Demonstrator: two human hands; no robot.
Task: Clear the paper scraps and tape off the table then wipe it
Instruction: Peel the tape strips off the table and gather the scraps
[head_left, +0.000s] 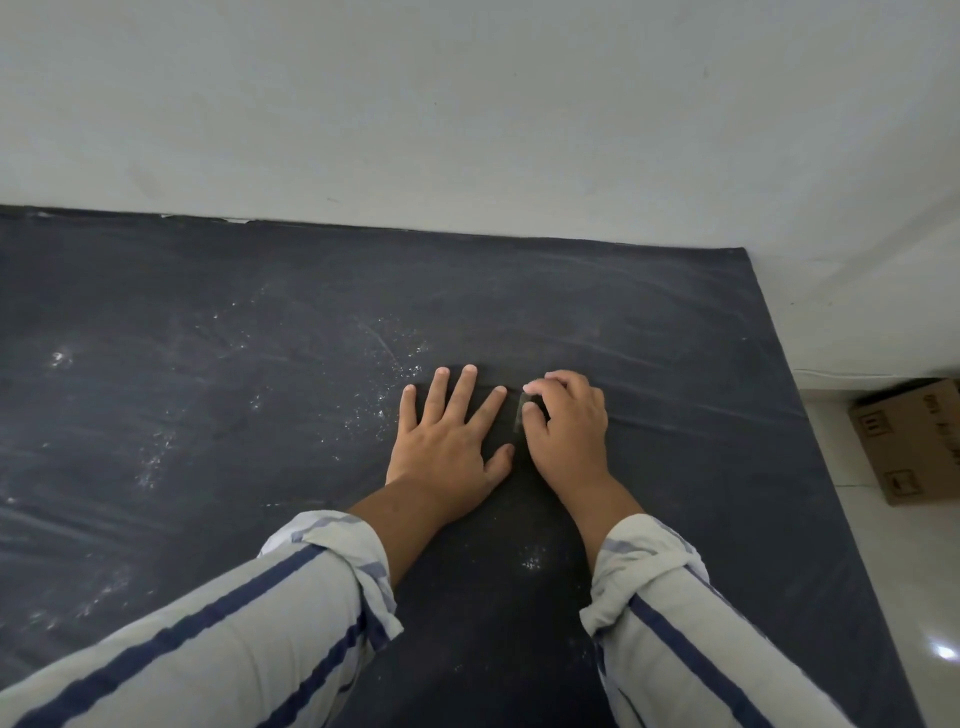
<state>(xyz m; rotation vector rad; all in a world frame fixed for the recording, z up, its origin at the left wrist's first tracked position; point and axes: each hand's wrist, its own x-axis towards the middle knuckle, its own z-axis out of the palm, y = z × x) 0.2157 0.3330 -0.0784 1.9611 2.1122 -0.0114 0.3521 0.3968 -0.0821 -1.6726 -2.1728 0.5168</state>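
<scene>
A dark cloth-covered table (208, 322) fills most of the view. My left hand (449, 436) lies flat on it, fingers straight and spread, pressing the cloth down. Right beside it, my right hand (566, 421) has its fingers curled, and thumb and fingertips pinch a small strip of clear tape (519, 413) that stands up from the cloth. White specks and dust (395, 364) are scattered over the cloth left of the hands, with a small patch of them (531, 563) between my forearms.
A white wall (467, 104) runs along the table's far edge. The table's right edge drops to a pale tiled floor (893, 561), where a brown cardboard box (914, 441) stands. Creases run across the cloth near my right hand.
</scene>
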